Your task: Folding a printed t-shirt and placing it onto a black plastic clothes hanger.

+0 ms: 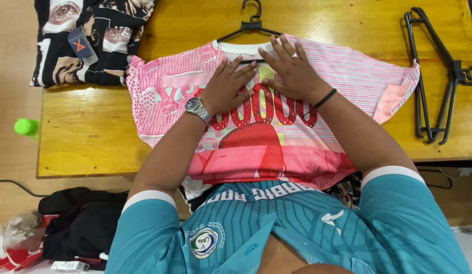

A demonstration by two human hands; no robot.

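A pink patterned shirt with red print lies spread flat on the wooden table, on a black hanger whose hook sticks out past the white collar. My left hand, with a metal wristwatch, presses flat on the shirt's chest, fingers apart. My right hand, with a ring and a black wristband, lies flat beside it just below the collar. The two hands almost touch. Neither holds anything.
A folded black printed garment with a tag lies at the table's far left corner. Black hangers lie at the right. On the floor to the left are a green cap, dark clothes and a plastic bag.
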